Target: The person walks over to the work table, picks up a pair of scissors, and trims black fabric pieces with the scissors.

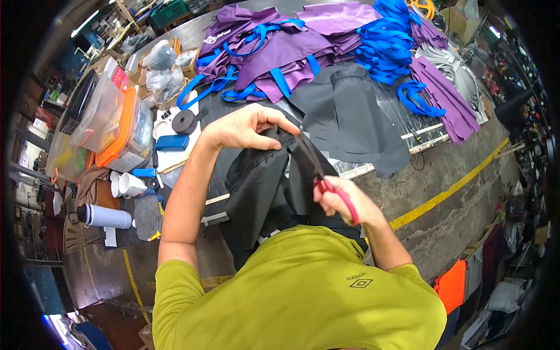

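My left hand (255, 129) pinches the upper edge of a piece of black fabric (256, 198) between thumb and fingers. The fabric hangs in folds in front of my body, over the table's near edge. In my right hand (344, 201) is a pair of scissors (341, 198) with red handles. Their blades point up and left, against a strip of the fabric below my left hand; whether they are closed on it I cannot tell. Flat black fabric pieces (356, 116) lie on the table just beyond my hands.
Purple fabric bags (280, 70) with blue straps cover the far side of the table. A bundle of blue webbing (385, 46) is at the back right. On the left are an orange-rimmed plastic box (119, 131), a black tape roll (185, 122), white mugs (132, 185) and a bottle (108, 216).
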Demonstrator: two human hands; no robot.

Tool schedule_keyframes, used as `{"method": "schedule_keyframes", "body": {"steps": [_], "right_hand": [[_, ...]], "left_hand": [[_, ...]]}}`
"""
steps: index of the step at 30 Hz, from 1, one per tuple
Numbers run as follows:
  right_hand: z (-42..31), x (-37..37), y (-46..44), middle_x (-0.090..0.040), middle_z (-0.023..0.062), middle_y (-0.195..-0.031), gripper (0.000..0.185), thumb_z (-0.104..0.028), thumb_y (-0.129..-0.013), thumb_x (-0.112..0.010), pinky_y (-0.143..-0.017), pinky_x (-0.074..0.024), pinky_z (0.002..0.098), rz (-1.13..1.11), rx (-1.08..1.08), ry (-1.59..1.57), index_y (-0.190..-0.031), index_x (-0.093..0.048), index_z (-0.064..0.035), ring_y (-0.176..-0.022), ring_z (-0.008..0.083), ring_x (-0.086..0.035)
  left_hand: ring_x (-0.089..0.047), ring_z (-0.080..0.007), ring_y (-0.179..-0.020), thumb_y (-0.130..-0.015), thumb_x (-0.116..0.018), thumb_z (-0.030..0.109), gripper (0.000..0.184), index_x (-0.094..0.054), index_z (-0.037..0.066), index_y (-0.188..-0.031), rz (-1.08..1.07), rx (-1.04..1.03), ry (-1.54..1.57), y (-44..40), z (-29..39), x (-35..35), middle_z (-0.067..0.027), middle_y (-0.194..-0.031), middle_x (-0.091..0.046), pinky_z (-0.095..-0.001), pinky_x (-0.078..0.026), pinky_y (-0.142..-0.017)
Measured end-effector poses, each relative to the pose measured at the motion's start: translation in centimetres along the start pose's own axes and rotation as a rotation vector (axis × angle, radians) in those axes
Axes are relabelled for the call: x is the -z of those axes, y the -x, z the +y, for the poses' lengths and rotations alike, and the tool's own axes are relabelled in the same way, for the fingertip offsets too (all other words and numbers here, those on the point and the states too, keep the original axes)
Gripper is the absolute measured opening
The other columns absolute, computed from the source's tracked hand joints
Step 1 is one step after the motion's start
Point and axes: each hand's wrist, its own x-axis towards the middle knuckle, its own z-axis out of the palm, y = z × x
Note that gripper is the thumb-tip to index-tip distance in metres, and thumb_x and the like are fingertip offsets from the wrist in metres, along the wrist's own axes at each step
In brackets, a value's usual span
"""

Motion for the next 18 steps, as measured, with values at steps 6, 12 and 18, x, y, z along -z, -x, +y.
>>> {"method": "schedule_keyframes", "body": {"steps": [6, 12, 18], "right_hand": [[4.2, -0.9, -0.3, -0.053, -0.0030, -0.067, 0.047, -0.053, -0.099, -0.068, -0.057, -0.0426, 0.0274, 0.004, -0.110, 0.097, -0.085, -0.058, -0.0095, -0.062, 0.0074, -0.053], [3.5, -1.3, -0.8, -0.053, -0.0023, -0.066, 0.048, -0.052, -0.098, -0.069, -0.057, -0.0426, 0.0287, 0.049, -0.123, 0.149, -0.082, -0.058, -0.0080, -0.062, 0.0084, -0.053], [3.7, -1.5, -1.4, -0.051, -0.0033, -0.065, 0.045, -0.046, -0.098, -0.071, -0.055, -0.0380, 0.0304, 0.086, -0.098, 0.147, -0.082, -0.058, -0.0060, -0.061, 0.0074, -0.046]], "left_hand": [[-0.060, -0.0155, -0.125, -0.086, -0.079, 0.004, 0.052, -0.068, 0.001, -0.136, 0.004, 0.017, -0.077, 0.1, 0.7, 0.0, -0.0074, -0.131, -0.068, -0.0308, -0.042, -0.111], [-0.060, -0.0145, -0.121, -0.086, -0.080, 0.006, 0.052, -0.068, 0.004, -0.136, 0.015, 0.028, -0.164, -0.1, 1.2, -0.5, -0.0054, -0.128, -0.069, -0.0295, -0.045, -0.107], [-0.061, -0.0148, -0.121, -0.086, -0.080, 0.005, 0.051, -0.069, 0.003, -0.135, -0.009, 0.049, -0.203, -0.3, 1.4, -1.3, -0.0051, -0.126, -0.068, -0.0285, -0.047, -0.104]]}}
